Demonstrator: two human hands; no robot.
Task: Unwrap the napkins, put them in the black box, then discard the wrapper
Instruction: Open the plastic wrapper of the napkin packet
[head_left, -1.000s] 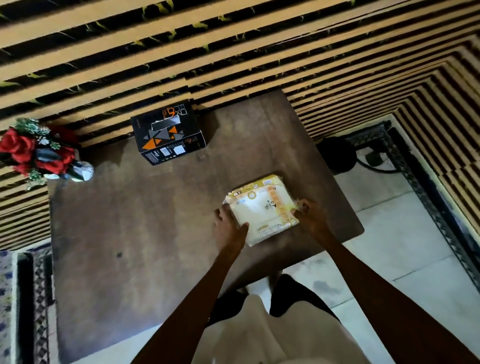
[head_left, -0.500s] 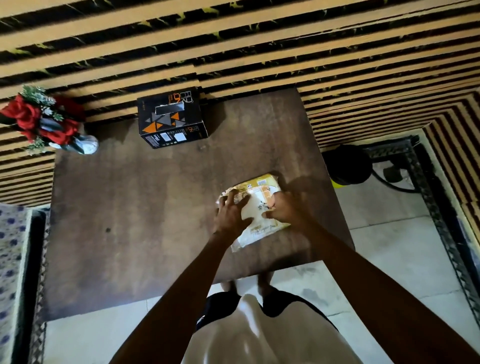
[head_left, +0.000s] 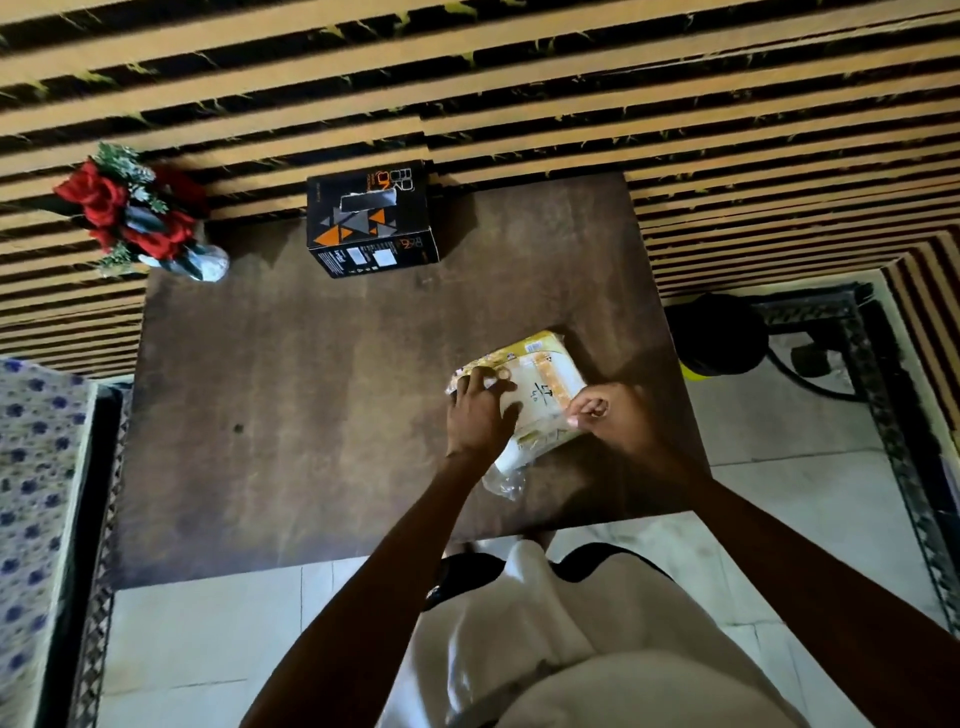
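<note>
A pack of white napkins in a clear and yellow wrapper (head_left: 540, 387) lies on the right part of the brown wooden table (head_left: 311, 405). My left hand (head_left: 480, 410) presses flat on the pack's left side. At the pack's right edge my right hand (head_left: 605, 413) pinches the wrapper between its fingertips. A loose clear end of the wrapper sticks out below my left wrist. The black box (head_left: 371, 218) with orange triangles stands at the table's far edge, its top slot showing, well apart from both hands.
A vase of red flowers (head_left: 140, 218) stands at the table's far left corner. A striped wall runs behind the table. A black and yellow round object (head_left: 719, 338) sits on the tiled floor to the right. Patterned fabric (head_left: 36, 493) lies at the left.
My left hand moved from the pack's lower left corner onto its top. My right hand went over the pack, then drew back to its right edge, pinching the wrapper.
</note>
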